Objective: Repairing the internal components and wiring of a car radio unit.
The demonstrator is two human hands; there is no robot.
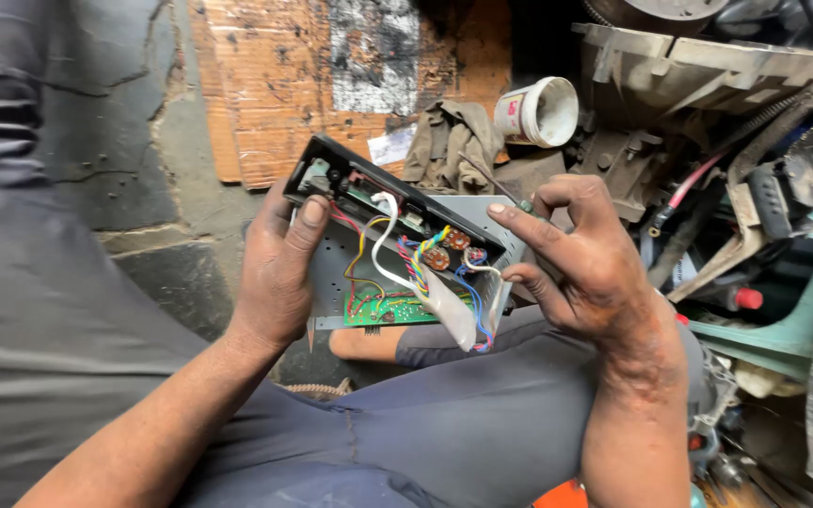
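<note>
Cluttered workshop floor, white cup [538, 111] behind. Left hand [275, 268] gripping opened radio chassis [397, 254]; right hand [581, 259] pinching screwdriver [496, 181] over coloured wires [416, 259].

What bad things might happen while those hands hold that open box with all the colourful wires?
The screwdriver in the right hand points near the loose wires; it might snag or pull one free. The left hand grips the open metal case by one edge, so it might tip off the knee. Bare fingers near the green circuit board could get scratched.
</note>
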